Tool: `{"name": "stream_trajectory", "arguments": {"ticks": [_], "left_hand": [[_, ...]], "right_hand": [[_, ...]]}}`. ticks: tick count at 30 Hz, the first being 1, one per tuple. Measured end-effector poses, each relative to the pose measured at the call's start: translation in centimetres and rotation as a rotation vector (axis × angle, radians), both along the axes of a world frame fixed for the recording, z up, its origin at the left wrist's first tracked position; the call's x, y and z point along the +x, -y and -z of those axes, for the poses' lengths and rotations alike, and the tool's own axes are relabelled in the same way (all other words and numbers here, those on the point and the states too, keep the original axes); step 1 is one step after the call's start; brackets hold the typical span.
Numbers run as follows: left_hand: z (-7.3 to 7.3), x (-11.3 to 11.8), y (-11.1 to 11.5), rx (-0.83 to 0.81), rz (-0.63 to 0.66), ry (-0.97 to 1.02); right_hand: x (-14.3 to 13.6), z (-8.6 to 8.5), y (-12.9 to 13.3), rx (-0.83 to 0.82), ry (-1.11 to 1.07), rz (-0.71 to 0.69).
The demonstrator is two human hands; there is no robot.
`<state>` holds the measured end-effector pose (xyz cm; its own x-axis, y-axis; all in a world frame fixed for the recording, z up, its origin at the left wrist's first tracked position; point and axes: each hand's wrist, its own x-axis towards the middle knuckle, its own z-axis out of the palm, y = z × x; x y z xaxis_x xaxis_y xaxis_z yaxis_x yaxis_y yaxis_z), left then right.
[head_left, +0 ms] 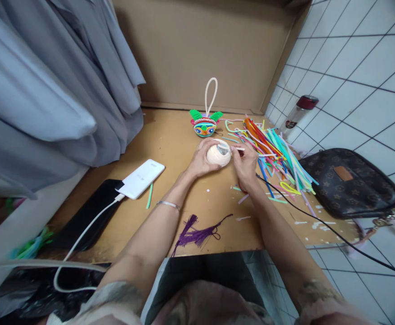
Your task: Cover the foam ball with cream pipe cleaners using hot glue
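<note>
My left hand (198,160) is wrapped round a cream-white ball (218,157) above the middle of the table. Thin windings seem to cover the ball, and a grey patch shows near its top. Right beside it, my right hand (246,163) pinches a thin white strip (239,149) between thumb and fingers, close to the ball's right side. Behind the ball stands a colourful animal-head ornament (204,126) with green ears, painted-looking eyes and a tall white loop (211,95).
Many coloured strips (272,149) lie piled at the right, near a dark patterned bag (351,183) and a bottle (297,115). A black cable (305,212) crosses there. Purple tassels (197,234) lie in front. Left are a white power bank (144,178), black case (89,216) and grey curtain (58,81).
</note>
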<state>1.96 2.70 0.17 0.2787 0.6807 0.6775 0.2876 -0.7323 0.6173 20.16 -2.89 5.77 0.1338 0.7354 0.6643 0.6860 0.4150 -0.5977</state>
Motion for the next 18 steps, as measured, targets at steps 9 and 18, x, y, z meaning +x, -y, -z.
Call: {"name": "stream_trajectory", "arguments": {"ticks": [9,18], "left_hand": [[-0.02,-0.23,-0.15,-0.029,0.038,-0.008],[-0.08,-0.54,-0.05,-0.036,0.081,-0.013]], "right_hand": [[-0.32,0.45,-0.39,-0.097,-0.173,-0.127],[-0.8,0.69,-0.26,-0.062,-0.061,-0.104]]}}
